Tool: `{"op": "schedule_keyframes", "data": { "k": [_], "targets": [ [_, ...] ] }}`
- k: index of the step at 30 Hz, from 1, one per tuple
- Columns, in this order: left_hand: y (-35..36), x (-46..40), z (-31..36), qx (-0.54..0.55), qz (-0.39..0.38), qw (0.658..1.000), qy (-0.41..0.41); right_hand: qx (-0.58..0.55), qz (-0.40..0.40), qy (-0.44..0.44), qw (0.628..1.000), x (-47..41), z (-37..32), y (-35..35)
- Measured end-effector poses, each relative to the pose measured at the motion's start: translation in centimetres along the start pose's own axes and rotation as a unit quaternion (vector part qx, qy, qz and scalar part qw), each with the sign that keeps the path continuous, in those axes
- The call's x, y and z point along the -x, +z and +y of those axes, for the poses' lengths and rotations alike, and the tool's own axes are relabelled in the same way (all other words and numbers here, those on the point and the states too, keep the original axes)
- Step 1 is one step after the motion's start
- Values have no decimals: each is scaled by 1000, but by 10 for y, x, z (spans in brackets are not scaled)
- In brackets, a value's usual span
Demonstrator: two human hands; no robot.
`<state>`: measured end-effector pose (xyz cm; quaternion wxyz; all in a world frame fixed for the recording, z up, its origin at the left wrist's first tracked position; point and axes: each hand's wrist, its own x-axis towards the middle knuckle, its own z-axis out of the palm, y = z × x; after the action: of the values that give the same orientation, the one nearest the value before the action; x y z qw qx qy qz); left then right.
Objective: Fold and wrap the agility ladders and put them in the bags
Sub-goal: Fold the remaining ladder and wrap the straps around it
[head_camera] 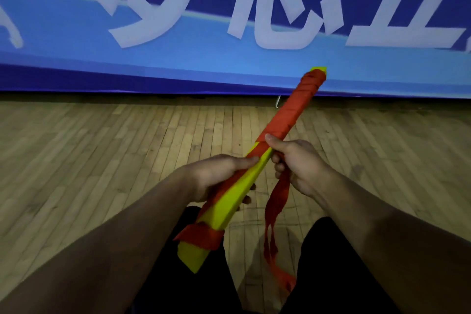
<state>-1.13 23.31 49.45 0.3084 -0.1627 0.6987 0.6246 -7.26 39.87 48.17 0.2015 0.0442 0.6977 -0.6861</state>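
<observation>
A bundle of stacked yellow ladder rungs (235, 199) slants from my lap up to the right, toward the wall. Red strap (288, 109) is wound tightly around its far half and in a band near its close end. My left hand (216, 176) grips the bundle at its middle from the left. My right hand (295, 160) holds the bundle just past it, thumb on the wrapped part, with the loose red strap tail (275, 214) running through the fingers and hanging down between my knees. No bag is in view.
I sit on a wooden plank floor (102, 160) with my dark-trousered legs (328, 270) in front of me. A blue banner with large white characters (178, 33) covers the wall straight ahead, its lower edge meeting the floor.
</observation>
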Motion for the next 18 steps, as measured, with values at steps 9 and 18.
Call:
{"op": "schedule_keyframes", "data": {
  "k": [9,18],
  "targets": [
    [4,-1,5,-53,80,993,73,160,-31,39,986,2,-4,0],
    [13,-2,3,-181,82,975,104,143,-6,54,988,1,0,-1]
  ]
}}
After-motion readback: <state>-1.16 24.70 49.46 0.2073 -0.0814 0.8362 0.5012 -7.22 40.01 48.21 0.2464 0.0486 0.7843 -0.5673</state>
